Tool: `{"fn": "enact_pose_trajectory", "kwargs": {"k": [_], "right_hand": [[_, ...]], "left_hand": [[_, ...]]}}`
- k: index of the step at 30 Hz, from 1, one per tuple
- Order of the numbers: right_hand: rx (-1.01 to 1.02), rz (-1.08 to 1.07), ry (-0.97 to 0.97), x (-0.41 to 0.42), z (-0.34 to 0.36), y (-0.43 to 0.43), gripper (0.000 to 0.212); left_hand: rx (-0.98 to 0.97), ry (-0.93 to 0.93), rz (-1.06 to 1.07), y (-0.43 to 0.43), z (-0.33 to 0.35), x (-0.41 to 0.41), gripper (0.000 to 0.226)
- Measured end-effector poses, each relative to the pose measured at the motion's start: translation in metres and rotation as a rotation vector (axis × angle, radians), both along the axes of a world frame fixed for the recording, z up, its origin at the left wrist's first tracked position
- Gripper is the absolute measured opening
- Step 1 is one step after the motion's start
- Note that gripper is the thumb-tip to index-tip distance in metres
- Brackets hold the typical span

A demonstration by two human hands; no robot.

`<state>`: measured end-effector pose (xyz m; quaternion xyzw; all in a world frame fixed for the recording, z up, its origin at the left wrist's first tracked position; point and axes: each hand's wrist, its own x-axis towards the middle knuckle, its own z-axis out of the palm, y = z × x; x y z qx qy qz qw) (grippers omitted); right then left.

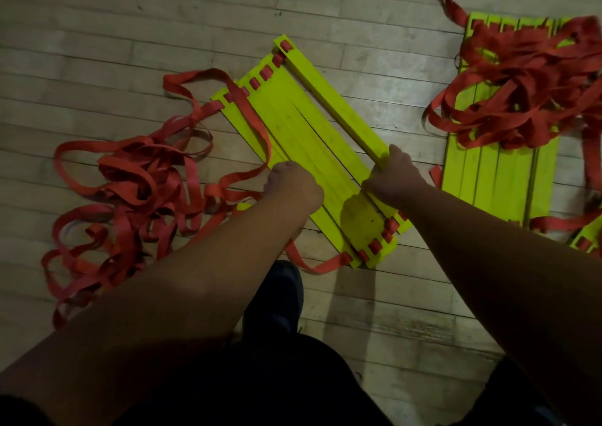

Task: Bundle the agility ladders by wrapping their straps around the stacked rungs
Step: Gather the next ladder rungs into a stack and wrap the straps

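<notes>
I see loose red strap point(130, 191) heaped on the wood floor point(97, 34) at nine o'clock, my left hand point(293, 184) curled around a loop of it over the fanned yellow rungs point(293, 112) at centre, my right hand point(395, 178) gripping one raised rung point(332, 96), and a second ladder point(501, 171) at two o'clock.

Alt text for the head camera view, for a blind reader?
A person's right hand grips one yellow rung of a fanned stack on a wooden floor; the left hand holds a red strap. Another ladder lies right.
</notes>
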<state>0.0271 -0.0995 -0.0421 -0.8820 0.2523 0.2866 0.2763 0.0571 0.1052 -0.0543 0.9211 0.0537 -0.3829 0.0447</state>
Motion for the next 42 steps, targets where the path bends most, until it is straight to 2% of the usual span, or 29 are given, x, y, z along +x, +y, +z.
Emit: {"fn": "enact_pose_trajectory", "kwargs": {"k": [1,3,6,8,12,14,15,18,21,24,27,30,33,36,40,42], "right_hand": [[-0.020,0.006,0.018,0.000,0.000,0.001,0.101],[-0.062,0.036,0.043,0.001,0.000,0.000,0.109],[-0.115,0.090,0.035,0.000,-0.001,-0.003,0.098],[-0.102,0.079,0.028,-0.003,0.002,0.002,0.094],[-0.111,0.050,0.058,-0.011,-0.002,0.013,0.091],[-0.026,-0.048,0.140,-0.013,0.001,0.014,0.092],[0.042,-0.092,0.176,-0.016,0.001,0.014,0.086],[0.156,-0.087,0.252,-0.029,0.000,0.018,0.047],[0.130,-0.090,0.233,-0.046,-0.003,0.025,0.033],[0.216,-0.246,0.195,-0.056,-0.002,0.026,0.032],[0.354,-0.382,0.220,-0.056,0.005,0.029,0.018],[0.513,-0.576,0.217,-0.053,0.013,0.034,0.022],[0.592,-0.579,0.223,-0.054,0.021,0.038,0.027],[0.642,-0.607,0.229,-0.059,0.018,0.033,0.035],[0.745,-0.676,0.245,-0.068,0.021,0.026,0.050],[0.814,-0.675,0.252,-0.073,0.032,0.022,0.049]], "left_hand": [[-0.054,0.036,0.108,-0.003,-0.002,0.003,0.086],[-0.140,0.049,0.284,-0.007,-0.004,0.009,0.078],[-0.319,0.004,0.552,-0.006,0.005,0.022,0.050],[-0.429,-0.033,0.745,0.002,0.003,0.023,0.045],[-0.511,-0.027,0.989,0.014,-0.001,0.009,0.080],[-0.539,0.002,1.015,0.018,-0.010,0.002,0.080],[-0.560,0.063,1.029,0.019,-0.017,-0.002,0.076],[-0.620,0.239,1.032,0.012,-0.027,-0.014,0.086],[-0.586,0.251,0.956,0.002,-0.027,-0.020,0.077],[-0.649,0.229,0.944,0.001,-0.028,-0.022,0.082],[-0.693,0.214,0.927,-0.005,-0.019,-0.028,0.092],[-0.733,0.251,0.968,-0.015,-0.022,-0.032,0.100],[-0.815,0.326,1.050,-0.012,-0.067,-0.031,0.102],[-0.885,0.440,1.050,-0.016,-0.033,-0.031,0.088],[-0.926,0.461,1.030,-0.029,0.022,-0.031,0.030],[-0.971,0.483,1.035,-0.034,0.032,-0.031,0.019]]}}
